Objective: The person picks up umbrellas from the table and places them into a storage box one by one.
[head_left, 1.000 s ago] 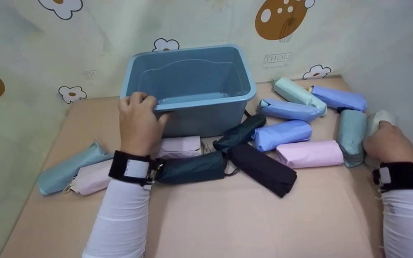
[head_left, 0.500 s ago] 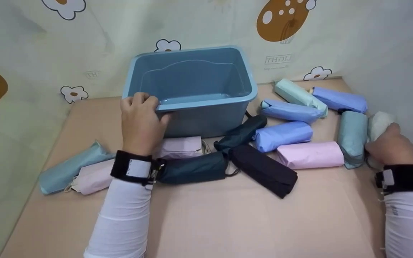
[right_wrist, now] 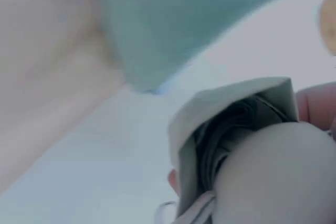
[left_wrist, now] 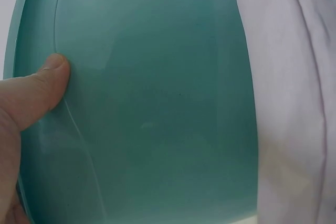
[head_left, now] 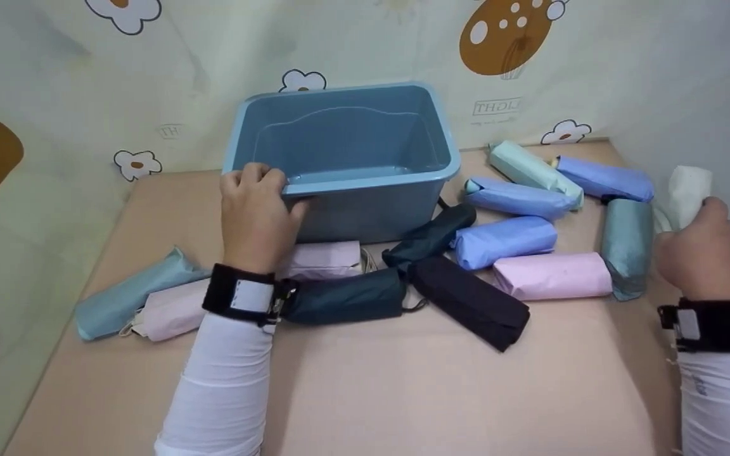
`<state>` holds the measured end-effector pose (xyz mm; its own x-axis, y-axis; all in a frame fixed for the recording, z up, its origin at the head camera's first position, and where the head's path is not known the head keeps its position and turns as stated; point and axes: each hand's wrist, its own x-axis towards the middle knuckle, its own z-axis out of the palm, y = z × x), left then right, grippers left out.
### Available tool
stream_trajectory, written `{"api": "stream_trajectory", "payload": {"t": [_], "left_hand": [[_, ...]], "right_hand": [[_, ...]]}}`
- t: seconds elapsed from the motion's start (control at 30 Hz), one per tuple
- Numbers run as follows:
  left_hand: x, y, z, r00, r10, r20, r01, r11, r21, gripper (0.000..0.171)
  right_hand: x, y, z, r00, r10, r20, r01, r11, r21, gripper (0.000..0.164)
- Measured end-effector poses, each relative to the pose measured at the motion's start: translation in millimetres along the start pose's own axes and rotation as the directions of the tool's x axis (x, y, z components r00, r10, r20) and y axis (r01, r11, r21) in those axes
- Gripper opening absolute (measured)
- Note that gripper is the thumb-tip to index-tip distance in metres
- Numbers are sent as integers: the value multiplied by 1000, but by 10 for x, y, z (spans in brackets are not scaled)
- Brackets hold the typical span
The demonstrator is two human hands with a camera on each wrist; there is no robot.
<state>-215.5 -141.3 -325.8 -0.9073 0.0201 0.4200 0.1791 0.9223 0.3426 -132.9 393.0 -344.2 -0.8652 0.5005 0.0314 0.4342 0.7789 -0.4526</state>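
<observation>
My left hand (head_left: 257,218) grips the front left rim of a blue plastic bin (head_left: 365,212), fingers over the edge. In the left wrist view the thumb (left_wrist: 50,80) presses the bin's outer wall (left_wrist: 157,87). At the far right my right hand (head_left: 707,256) holds a white folded umbrella (head_left: 688,193), tilted up off the table. The right wrist view shows this umbrella's rounded end (right_wrist: 278,177) and the open mouth of its sleeve. Just left of that hand lies a grey-green folded umbrella (head_left: 628,247). The bin's visible floor is bare.
More folded umbrellas lie on the table (head_left: 435,392): pink (head_left: 555,277), blue (head_left: 504,240), mint (head_left: 533,172), black (head_left: 473,304) and dark green (head_left: 346,297). A teal one (head_left: 137,294) and a pale pink one (head_left: 172,310) lie at left. Patterned cloth (head_left: 352,38) stands behind.
My right hand has lifted the white umbrella up from beside the grey-green one. The left hand keeps its grip on the bin. The whole view has shifted slightly.
</observation>
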Motion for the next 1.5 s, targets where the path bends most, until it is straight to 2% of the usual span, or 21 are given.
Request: {"api": "stream_trajectory", "payload": {"t": [0.17,0.33,0.43,0.53,0.7,0.83,0.97,1.13,1.3,1.5], "left_hand": [[0,-2,-3,1000,0,-3,0,1000,6,43],[7,18,4,1000,-1,0,1,1000,-3,43],[13,32,8,1000,1,-1,-1,1000,2,44],[19,40,9,1000,2,1,-2,1000,13,45],[25,48,1,1000,-1,9,1,1000,26,47],[24,49,-4,1000,-7,13,6,1000,28,47],[21,42,0,1000,-12,13,11,1000,26,47],[9,24,9,1000,-3,-3,3,1000,20,45],[-13,2,20,1000,17,-25,-16,1000,24,45],[-14,13,26,999,15,-31,-14,999,31,44]], "right_hand": [[-154,-372,-14,987,-127,-95,137,985,108,70],[-315,-754,-37,961,-247,-124,268,943,196,72],[-389,-976,-40,947,-302,-110,320,918,234,71],[-438,-1217,-21,921,-374,-110,390,883,261,68],[-490,-1653,56,862,-501,-84,499,806,317,61],[-508,-1975,120,831,-555,-36,533,776,338,59],[-485,-2261,165,820,-572,10,533,771,348,58],[-398,-2577,242,822,-562,94,501,791,351,57],[-301,-2848,346,802,-577,152,519,800,302,58],[-245,-3067,499,783,-590,196,542,803,250,55]]}}
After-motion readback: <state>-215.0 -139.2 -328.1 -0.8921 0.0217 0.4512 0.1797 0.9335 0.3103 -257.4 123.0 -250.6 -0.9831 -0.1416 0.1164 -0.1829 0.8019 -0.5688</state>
